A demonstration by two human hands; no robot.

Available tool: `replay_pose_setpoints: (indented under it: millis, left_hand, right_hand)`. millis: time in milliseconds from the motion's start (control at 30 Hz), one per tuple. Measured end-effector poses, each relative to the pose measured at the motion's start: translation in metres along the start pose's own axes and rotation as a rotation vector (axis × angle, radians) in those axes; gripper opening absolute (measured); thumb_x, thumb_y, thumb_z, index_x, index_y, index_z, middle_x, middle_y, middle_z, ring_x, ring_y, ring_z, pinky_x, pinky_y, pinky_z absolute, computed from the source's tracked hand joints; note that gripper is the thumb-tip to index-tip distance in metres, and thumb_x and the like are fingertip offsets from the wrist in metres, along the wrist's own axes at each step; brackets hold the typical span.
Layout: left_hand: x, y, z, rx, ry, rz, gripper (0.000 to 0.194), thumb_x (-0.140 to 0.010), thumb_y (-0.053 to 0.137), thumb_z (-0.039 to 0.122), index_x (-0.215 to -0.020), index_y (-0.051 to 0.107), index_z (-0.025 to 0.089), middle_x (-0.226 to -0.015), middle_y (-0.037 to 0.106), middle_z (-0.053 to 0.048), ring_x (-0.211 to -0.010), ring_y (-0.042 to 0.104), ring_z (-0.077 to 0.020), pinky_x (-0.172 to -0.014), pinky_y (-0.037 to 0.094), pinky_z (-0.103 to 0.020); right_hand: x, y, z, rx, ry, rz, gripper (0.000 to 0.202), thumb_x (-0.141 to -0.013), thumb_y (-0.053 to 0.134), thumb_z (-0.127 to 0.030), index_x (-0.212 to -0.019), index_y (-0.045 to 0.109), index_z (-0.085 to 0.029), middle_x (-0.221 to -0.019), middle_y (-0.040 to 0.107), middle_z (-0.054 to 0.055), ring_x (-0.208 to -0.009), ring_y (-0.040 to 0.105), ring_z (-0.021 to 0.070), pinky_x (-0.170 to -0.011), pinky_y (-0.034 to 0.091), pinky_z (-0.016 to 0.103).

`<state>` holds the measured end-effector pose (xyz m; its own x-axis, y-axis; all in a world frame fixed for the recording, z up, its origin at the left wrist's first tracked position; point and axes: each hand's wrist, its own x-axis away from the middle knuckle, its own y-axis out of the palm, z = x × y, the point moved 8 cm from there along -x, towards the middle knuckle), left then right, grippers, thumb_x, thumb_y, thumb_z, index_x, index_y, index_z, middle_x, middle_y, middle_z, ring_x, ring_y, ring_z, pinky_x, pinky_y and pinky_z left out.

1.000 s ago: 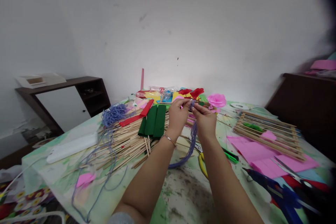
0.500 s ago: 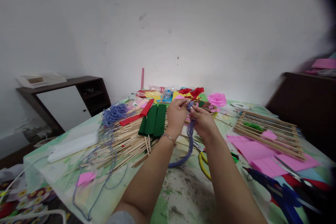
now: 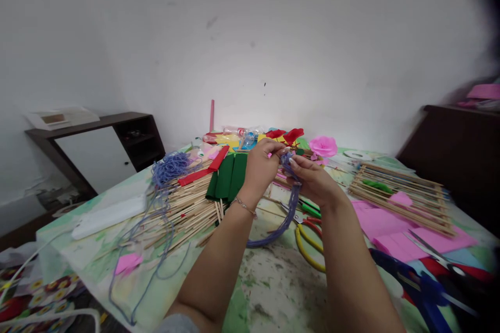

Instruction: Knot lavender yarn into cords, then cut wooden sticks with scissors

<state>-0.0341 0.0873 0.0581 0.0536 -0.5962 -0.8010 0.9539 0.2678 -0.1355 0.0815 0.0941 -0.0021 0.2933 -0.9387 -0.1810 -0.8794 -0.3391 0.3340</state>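
Observation:
Purple yarn strands (image 3: 292, 207) hang in a bundle from between my hands and curve down to the left behind my left forearm. My left hand (image 3: 262, 162) is closed on the gathered upper end of the yarn. Close on its right, my right hand (image 3: 314, 179) pinches the same bundle with thumb and fingers. A tangled heap of purple yarn (image 3: 171, 169) lies at the left, with loose strands trailing down the table. Dark green folded paper (image 3: 230, 179) rests on wooden sticks (image 3: 191, 205) left of my hands.
Yellow-handled scissors (image 3: 308, 250) lie below my hands. At the right are a stick frame (image 3: 402, 200), pink paper (image 3: 410, 239), more scissors (image 3: 433, 255) and a blue glue gun (image 3: 420, 291). A white power strip (image 3: 109, 217) sits left; a pink flower (image 3: 323, 146) is behind.
My right hand and forearm have moved right, and the hanging yarn has shifted right with them. More of the scissors' handles now shows. My left hand stays on the yarn.

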Motion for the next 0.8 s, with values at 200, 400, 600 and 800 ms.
replay_pose_setpoints:
  millis: [200,400,600,800]
  left_hand:
    - [0.001,0.003,0.014,-0.030,-0.004,-0.059,0.013,-0.076,0.064,0.008,-0.067,0.063,0.017,-0.074,0.063,-0.001,-0.075,0.059,-0.0126,-0.072,0.048,-0.028]
    - [0.001,0.005,0.030,-0.085,0.096,-0.139,0.013,-0.082,0.059,0.013,-0.071,0.059,0.018,-0.081,0.061,-0.002,-0.081,0.057,-0.0138,-0.077,0.047,-0.030]
    - [-0.002,0.002,0.011,-0.089,-0.079,-0.116,0.019,-0.083,0.055,0.012,-0.066,0.049,0.017,-0.074,0.054,-0.001,-0.074,0.052,-0.0133,-0.072,0.044,-0.028]
    - [0.003,0.011,0.018,-0.092,-0.069,-0.131,0.021,-0.083,0.050,0.009,-0.066,0.043,0.018,-0.074,0.051,-0.001,-0.075,0.050,-0.0134,-0.071,0.042,-0.027]
  right_hand:
    - [-0.001,0.003,-0.002,-0.029,-0.045,-0.048,0.032,-0.056,0.082,-0.039,-0.073,0.065,-0.018,-0.060,0.049,-0.003,-0.052,0.034,0.0067,-0.043,0.024,0.019]
    - [0.001,0.005,-0.005,-0.006,-0.083,-0.060,0.034,-0.059,0.077,-0.047,-0.071,0.061,-0.019,-0.063,0.050,-0.001,-0.053,0.035,0.0084,-0.042,0.023,0.020]
    - [0.001,0.013,-0.001,-0.004,-0.056,-0.124,0.032,-0.064,0.077,-0.040,-0.084,0.064,-0.019,-0.070,0.050,-0.001,-0.058,0.039,0.0076,-0.045,0.028,0.019]
    - [0.006,0.011,-0.004,0.009,-0.044,-0.127,0.032,-0.058,0.080,-0.042,-0.070,0.061,-0.018,-0.062,0.046,-0.002,-0.052,0.033,0.0070,-0.042,0.024,0.019]
